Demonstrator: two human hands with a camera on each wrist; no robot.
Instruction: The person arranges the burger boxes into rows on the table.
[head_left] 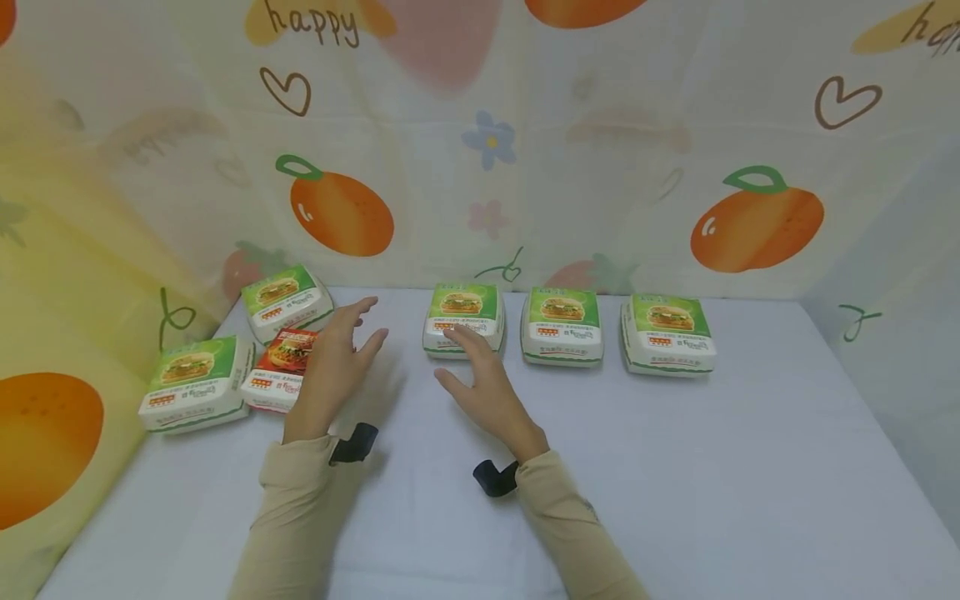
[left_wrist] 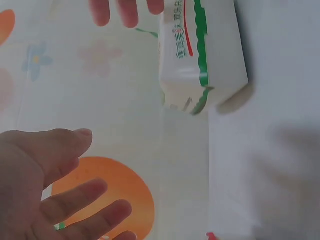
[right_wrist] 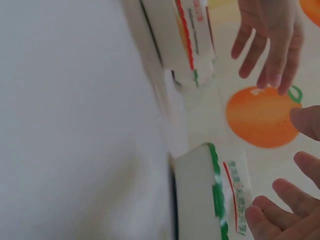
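Observation:
My left hand (head_left: 332, 367) is raised with spread, relaxed fingers beside a red burger box (head_left: 287, 354), partly hiding it in the head view. Nothing is held in that hand. My right hand (head_left: 491, 398), likewise relaxed and holding nothing, is in front of a green-and-white burger box (head_left: 462, 304), with its fingertips overlapping the box's front in the head view. From the left wrist, the same box (left_wrist: 222, 45) shows its white side and green scalloped trim. The right wrist view catches its edge (right_wrist: 197, 195) just by the right fingertips.
Two more green burger boxes, one nearer (head_left: 197, 385) and one farther back (head_left: 287, 302), flank the red one on the left. Right of the middle box stand another green box (head_left: 562, 327) and a rightmost one (head_left: 667, 333). A fruit-printed curtain (head_left: 600, 192) backs the white table (head_left: 750, 483).

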